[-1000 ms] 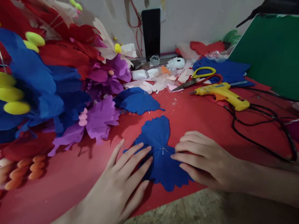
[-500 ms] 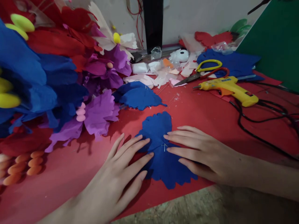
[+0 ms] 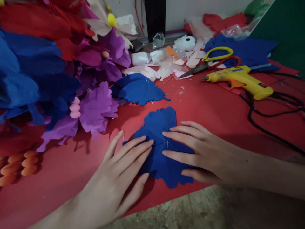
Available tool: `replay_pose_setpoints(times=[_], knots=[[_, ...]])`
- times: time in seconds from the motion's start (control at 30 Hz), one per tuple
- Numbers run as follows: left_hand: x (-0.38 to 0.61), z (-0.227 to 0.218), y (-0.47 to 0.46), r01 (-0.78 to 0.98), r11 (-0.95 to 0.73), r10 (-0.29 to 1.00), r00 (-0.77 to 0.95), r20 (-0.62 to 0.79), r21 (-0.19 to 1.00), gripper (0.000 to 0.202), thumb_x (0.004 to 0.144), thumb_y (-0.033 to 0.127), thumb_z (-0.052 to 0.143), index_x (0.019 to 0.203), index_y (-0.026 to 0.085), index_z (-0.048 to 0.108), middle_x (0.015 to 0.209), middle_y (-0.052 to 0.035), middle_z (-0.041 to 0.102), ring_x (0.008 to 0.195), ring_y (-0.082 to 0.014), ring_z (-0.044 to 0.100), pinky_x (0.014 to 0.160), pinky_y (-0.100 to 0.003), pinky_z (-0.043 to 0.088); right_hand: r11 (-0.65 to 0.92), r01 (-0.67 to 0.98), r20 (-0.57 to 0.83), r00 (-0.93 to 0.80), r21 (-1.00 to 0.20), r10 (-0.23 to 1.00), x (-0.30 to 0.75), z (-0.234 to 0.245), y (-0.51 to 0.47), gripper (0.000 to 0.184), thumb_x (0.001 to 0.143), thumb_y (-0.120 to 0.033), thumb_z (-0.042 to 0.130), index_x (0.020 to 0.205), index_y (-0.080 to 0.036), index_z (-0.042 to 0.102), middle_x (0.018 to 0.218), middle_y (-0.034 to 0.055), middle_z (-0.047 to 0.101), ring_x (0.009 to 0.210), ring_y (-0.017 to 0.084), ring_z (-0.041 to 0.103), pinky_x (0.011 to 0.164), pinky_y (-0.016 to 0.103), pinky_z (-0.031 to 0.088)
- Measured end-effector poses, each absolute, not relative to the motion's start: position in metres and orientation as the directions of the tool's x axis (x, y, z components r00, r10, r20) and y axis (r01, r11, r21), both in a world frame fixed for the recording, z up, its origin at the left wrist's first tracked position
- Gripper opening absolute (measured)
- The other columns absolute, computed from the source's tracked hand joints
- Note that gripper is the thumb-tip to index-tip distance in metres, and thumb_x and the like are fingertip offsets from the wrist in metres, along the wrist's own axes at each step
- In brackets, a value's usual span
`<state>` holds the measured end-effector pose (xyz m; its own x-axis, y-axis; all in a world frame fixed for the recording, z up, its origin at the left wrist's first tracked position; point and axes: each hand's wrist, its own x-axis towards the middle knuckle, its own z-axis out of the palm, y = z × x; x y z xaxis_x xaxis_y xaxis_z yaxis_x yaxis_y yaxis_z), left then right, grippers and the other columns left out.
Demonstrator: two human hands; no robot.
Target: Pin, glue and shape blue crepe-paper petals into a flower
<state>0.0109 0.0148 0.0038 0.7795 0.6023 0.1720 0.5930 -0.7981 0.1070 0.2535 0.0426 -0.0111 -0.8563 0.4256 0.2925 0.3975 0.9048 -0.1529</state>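
A blue paper petal piece [image 3: 159, 127] lies flat on the red sheet [image 3: 205, 108] near the front edge. My left hand [image 3: 119, 176] rests on its left side, fingers stretched out flat. My right hand [image 3: 195, 149] lies on its right side, fingers extended and pressing down. The fingertips of both hands nearly meet at a small white glue thread in the middle of the piece. Neither hand holds anything.
Large blue, purple and red paper flowers [image 3: 47, 73] fill the left. Another blue petal [image 3: 138, 90] lies behind. A yellow glue gun [image 3: 240, 79] with a black cord [image 3: 267, 117], scissors [image 3: 209, 62] and paper scraps [image 3: 164, 65] sit at the back right. A green board [image 3: 283, 28] leans at the far right.
My right hand has slid leftward over the blue piece and its fingers have straightened from curled to flat. The view has tilted down a little. My left hand has stayed in place.
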Motion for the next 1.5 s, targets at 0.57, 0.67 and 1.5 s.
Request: replay_pose_setpoints(times=[0.57, 0.67, 1.5], knots=[[0.018, 0.001, 0.037, 0.572, -0.819, 0.573, 0.819, 0.018, 0.04, 0.066, 0.086, 0.046, 0.034, 0.134, 0.003, 0.019, 0.14, -0.0185, 0.027, 0.13, -0.0262, 0.023, 0.105, -0.048, 0.019, 0.891, 0.417, 0.238, -0.861, -0.177, 0.45, 0.251, -0.012, 0.043, 0.035, 0.087, -0.036, 0.033, 0.11, -0.021, 0.054, 0.119, 0.0126, 0.042, 0.111, 0.024, 0.034, 0.09, 0.047, 0.033], [0.018, -0.002, 0.037, 0.566, -0.824, 0.566, 0.824, -0.022, 0.029, 0.072, 0.084, 0.055, 0.032, 0.133, 0.003, 0.022, 0.14, -0.0187, 0.028, 0.129, -0.0266, 0.026, 0.103, -0.049, 0.024, 0.896, 0.414, 0.249, -0.861, -0.162, 0.443, 0.251, -0.012, 0.044, 0.036, 0.087, -0.036, 0.033, 0.111, -0.02, 0.054, 0.118, 0.013, 0.042, 0.109, 0.025, 0.033, 0.089, 0.047, 0.034], [0.031, -0.003, 0.032, 0.595, -0.801, 0.594, 0.804, -0.029, 0.066, 0.074, 0.084, 0.058, 0.022, 0.132, 0.002, 0.026, 0.139, -0.0182, 0.027, 0.13, -0.027, 0.024, 0.105, -0.044, 0.023, 0.89, 0.385, 0.299, -0.843, -0.244, 0.447, 0.253, -0.016, 0.043, 0.034, 0.089, -0.032, 0.03, 0.113, -0.019, 0.051, 0.122, 0.0141, 0.033, 0.117, 0.021, 0.029, 0.092, 0.046, 0.034]])
